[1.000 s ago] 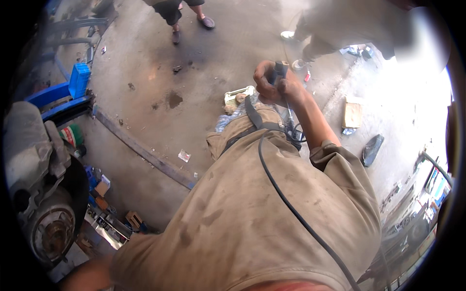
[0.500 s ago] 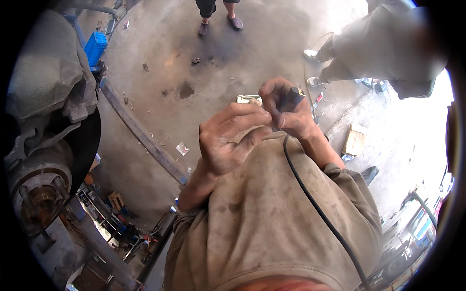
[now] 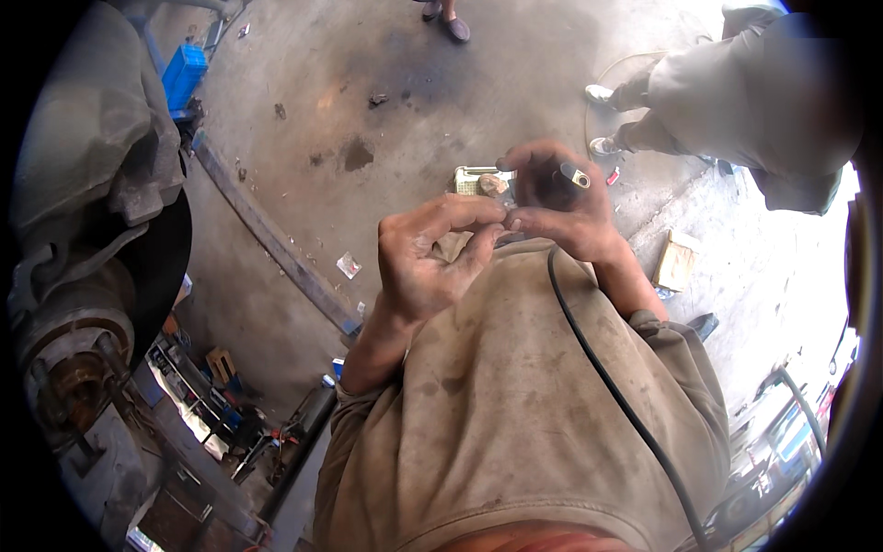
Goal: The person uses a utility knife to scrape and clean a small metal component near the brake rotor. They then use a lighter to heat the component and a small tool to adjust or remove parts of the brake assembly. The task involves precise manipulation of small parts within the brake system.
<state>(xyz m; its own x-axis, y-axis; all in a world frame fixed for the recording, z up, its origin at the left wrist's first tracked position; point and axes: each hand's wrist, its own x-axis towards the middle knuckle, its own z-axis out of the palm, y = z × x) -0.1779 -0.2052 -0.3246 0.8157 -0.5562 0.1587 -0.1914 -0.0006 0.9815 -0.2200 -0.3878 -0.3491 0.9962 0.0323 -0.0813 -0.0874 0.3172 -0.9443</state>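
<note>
Within the right hand [image 3: 561,207], closed around it, a small dark plug [image 3: 568,175] looks light and rigid; left hand [image 3: 432,253] fingertips pinch beside it.

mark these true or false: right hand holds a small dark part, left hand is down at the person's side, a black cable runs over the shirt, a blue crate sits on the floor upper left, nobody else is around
1. The right hand holds a small dark part. True.
2. The left hand is down at the person's side. False: it is raised in front of the chest, its fingertips meeting the right hand's.
3. A black cable runs over the shirt. True.
4. A blue crate sits on the floor at the upper left. True.
5. Nobody else is around. False: a person in light work clothes bends over at the upper right, and another person's feet show at the top edge.
</note>
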